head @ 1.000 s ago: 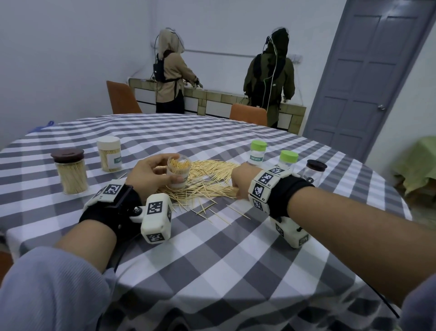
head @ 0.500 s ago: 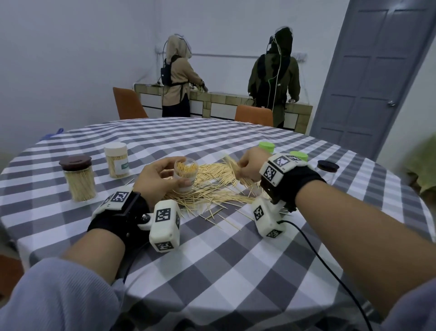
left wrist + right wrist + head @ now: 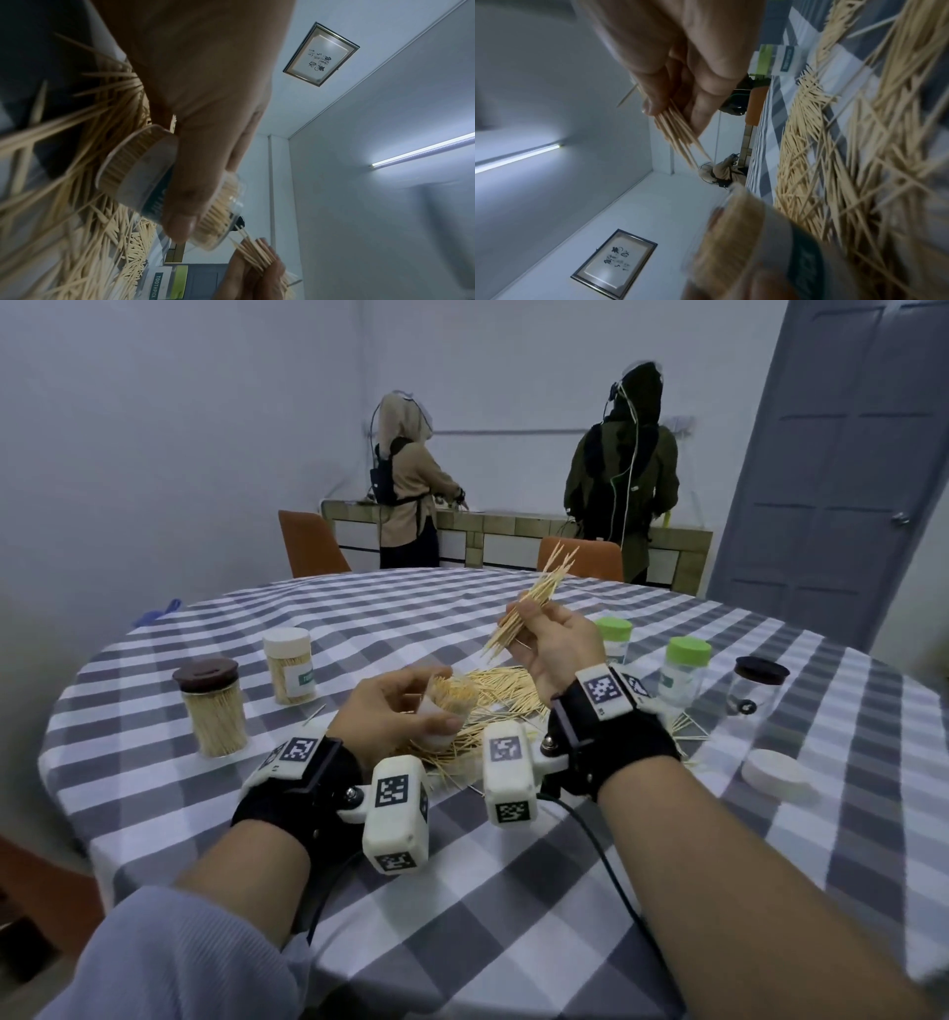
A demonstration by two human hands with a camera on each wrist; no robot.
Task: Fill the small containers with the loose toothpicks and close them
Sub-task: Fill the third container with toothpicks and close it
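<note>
My left hand [image 3: 395, 716] grips a small clear container [image 3: 448, 711] packed with toothpicks, tilted with its open mouth toward the right, just above the pile of loose toothpicks [image 3: 500, 695]. In the left wrist view my thumb lies across the container [image 3: 164, 182]. My right hand [image 3: 552, 644] is raised above the pile and pinches a bundle of toothpicks [image 3: 534, 600] that points up and away. The right wrist view shows the bundle [image 3: 680, 134] between thumb and fingers, with the container [image 3: 744, 239] blurred below it.
On the checked table [image 3: 513, 891], a brown-lidded full jar [image 3: 211, 706] and a white-lidded jar [image 3: 288, 665] stand at the left. Two green-lidded jars [image 3: 685, 670], a dark-lidded empty jar [image 3: 757, 690] and a loose white lid [image 3: 775, 775] are at the right. Two people stand at a far counter.
My right hand has risen from the pile with a bundle of toothpicks. My left hand has lifted and tilted the container toward it.
</note>
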